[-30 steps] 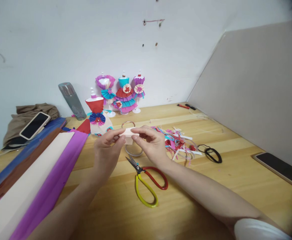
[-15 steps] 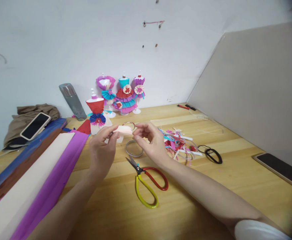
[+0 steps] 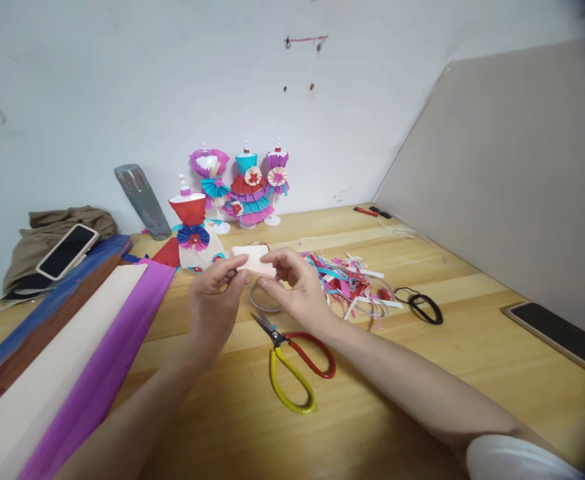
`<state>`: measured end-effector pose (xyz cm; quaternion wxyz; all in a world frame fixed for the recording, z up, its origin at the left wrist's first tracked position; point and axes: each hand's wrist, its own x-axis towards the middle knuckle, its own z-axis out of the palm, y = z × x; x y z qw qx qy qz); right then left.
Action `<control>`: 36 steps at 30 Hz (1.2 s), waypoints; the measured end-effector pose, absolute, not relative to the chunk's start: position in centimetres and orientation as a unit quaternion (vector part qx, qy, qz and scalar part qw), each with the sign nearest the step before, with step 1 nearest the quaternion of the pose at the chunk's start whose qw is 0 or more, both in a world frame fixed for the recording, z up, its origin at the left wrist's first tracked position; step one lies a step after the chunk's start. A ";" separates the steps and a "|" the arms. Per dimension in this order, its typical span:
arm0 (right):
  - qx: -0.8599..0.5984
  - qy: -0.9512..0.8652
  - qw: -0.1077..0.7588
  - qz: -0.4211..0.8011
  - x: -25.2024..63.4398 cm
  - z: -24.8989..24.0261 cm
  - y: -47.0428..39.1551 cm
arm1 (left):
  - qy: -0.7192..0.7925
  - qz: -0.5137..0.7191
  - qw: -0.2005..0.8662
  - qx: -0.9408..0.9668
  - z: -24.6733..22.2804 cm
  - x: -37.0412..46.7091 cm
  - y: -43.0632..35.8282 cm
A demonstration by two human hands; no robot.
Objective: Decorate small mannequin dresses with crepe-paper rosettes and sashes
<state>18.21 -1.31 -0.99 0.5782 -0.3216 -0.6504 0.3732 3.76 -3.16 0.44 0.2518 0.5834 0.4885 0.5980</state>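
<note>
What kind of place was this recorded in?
Probably a craft room or home work table: small dress forms in paper dresses, scissors, and a heap of paper scraps lie around the hands.

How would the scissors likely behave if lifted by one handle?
The scissors should feel stiff, their blades looking like metal. Lifted by the red handle, they may swing at the pivot. Lying flat, they seem unlikely to roll.
</note>
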 end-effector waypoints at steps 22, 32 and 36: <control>-0.291 -0.541 0.580 0.535 17.3 -2.0 -1.6 | 0.505 0.628 0.335 0.488 1.0 4.1 -3.2; -0.320 -0.577 0.608 0.441 17.3 -2.3 -1.5 | 0.500 0.617 0.345 0.500 0.8 4.3 -3.2; -0.326 -0.594 0.606 0.417 17.4 -2.3 -1.4 | 0.502 0.612 0.353 0.499 1.0 4.5 -3.3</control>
